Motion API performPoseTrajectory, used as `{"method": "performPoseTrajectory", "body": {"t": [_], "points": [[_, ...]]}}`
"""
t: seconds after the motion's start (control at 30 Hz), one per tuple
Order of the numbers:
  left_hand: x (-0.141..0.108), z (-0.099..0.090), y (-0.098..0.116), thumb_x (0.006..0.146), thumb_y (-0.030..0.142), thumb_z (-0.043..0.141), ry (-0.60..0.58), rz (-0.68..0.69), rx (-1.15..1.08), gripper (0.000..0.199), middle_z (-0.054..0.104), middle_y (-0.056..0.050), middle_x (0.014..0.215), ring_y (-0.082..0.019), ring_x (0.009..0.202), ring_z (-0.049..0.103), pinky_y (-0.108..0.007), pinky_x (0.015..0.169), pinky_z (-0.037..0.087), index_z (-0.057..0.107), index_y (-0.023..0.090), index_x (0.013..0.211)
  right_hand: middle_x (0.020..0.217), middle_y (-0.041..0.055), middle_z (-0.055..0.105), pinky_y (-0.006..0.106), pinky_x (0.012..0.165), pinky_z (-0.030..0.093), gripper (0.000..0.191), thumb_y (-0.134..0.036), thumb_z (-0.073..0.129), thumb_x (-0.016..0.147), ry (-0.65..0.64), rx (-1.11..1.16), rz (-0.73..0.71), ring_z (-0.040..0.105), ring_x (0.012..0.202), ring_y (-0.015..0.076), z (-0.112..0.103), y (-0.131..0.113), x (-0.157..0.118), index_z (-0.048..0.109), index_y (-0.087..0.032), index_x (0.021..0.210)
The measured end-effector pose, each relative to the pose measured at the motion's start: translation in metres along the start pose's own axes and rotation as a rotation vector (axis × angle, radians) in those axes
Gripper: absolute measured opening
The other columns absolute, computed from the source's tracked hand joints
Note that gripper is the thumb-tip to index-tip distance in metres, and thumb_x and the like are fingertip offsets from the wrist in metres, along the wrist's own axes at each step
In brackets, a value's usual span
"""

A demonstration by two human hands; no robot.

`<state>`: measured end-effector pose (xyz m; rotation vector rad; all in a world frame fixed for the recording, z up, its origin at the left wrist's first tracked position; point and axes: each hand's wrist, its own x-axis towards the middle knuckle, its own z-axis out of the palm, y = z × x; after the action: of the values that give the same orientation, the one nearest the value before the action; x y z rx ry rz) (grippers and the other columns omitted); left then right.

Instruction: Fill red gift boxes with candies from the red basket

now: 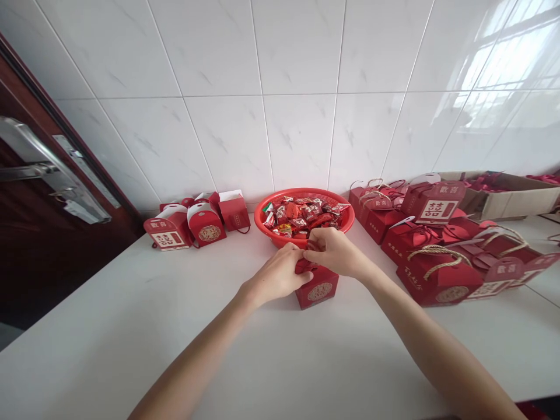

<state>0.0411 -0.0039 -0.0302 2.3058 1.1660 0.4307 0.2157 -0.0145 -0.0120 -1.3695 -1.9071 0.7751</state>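
Fingers of my left hand (280, 273) and right hand (335, 252) are pinched narrow, in the head view, at the top of a red box (318, 286) on the desk (210, 326), just in front of the basket of sweets (259, 224); which part they grip I cannot tell. I judge this box partly done; the right-hand boxes (446, 280) look mostly closed, the left-hand boxes (207, 224) seem yet to do; it stands upright, round emblem (321, 291) facing me, turned slightly right, long axis unclear.

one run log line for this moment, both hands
left hand: at top of red box | right hand: same | red box: upright on white table | beyond: red basket, wrapped sweets
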Motion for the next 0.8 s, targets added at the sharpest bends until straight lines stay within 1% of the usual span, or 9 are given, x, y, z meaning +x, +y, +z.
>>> {"method": "performPoseTrajectory", "body": {"t": [0.17,0.33,0.47,0.6,0.7,0.8], "points": [[-0.001,-0.001,0.000,0.083,0.033,0.060,-0.023,-0.005,0.000,0.015,0.062,-0.007,0.105,-0.027,0.102,0.060,-0.038,0.087,0.051,0.064,0.021,0.092,0.058,-0.0061,0.042,0.026,0.050,0.024,0.028,-0.017,0.062,0.071,0.042,-0.089,-0.004,0.035,0.055,0.0093,-0.004,-0.003,-0.003,0.037,-0.022,0.060],[-0.001,0.000,0.000,0.083,0.030,0.061,-0.006,0.021,-0.007,0.013,0.062,-0.006,0.103,-0.025,0.099,0.060,-0.036,0.086,0.051,0.064,0.021,0.091,0.058,-0.0064,0.042,0.026,0.050,0.025,0.027,-0.017,0.061,0.071,0.035,-0.092,-0.013,0.035,0.055,0.0091,-0.004,-0.002,-0.004,0.037,-0.021,0.060],[-0.001,0.001,0.000,0.083,0.027,0.062,0.016,0.041,-0.020,0.011,0.062,-0.006,0.105,-0.024,0.097,0.061,-0.035,0.084,0.050,0.064,0.021,0.092,0.057,-0.0070,0.040,0.026,0.050,0.024,0.027,-0.015,0.059,0.070,0.056,-0.112,-0.021,0.033,0.054,0.0092,-0.005,-0.002,-0.004,0.035,-0.022,0.060],[-0.002,0.000,0.003,0.085,0.027,0.062,0.022,0.045,-0.003,0.012,0.062,-0.006,0.106,-0.023,0.095,0.062,-0.034,0.081,0.050,0.064,0.021,0.096,0.058,-0.0065,0.043,0.026,0.051,0.026,0.025,-0.016,0.060,0.071,0.058,-0.104,-0.015,0.037,0.056,0.0100,-0.008,-0.003,-0.005,0.038,-0.022,0.061],[-0.004,-0.003,0.005,0.086,0.029,0.064,0.035,0.042,-0.002,0.017,0.063,-0.006,0.110,-0.024,0.097,0.063,-0.034,0.081,0.051,0.064,0.021,0.100,0.058,-0.0064,0.044,0.026,0.051,0.026,0.025,-0.016,0.060,0.071,0.063,-0.111,-0.011,0.038,0.056,0.0100,-0.010,-0.005,-0.007,0.038,-0.022,0.060],[-0.007,-0.006,0.008,0.085,0.031,0.066,0.049,0.064,-0.013,0.028,0.065,-0.007,0.114,-0.025,0.103,0.063,-0.035,0.084,0.051,0.064,0.022,0.111,0.058,-0.0065,0.044,0.027,0.051,0.026,0.026,-0.016,0.060,0.071,0.085,-0.140,-0.013,0.037,0.055,0.0100,-0.012,-0.007,-0.009,0.037,-0.022,0.060]]}}
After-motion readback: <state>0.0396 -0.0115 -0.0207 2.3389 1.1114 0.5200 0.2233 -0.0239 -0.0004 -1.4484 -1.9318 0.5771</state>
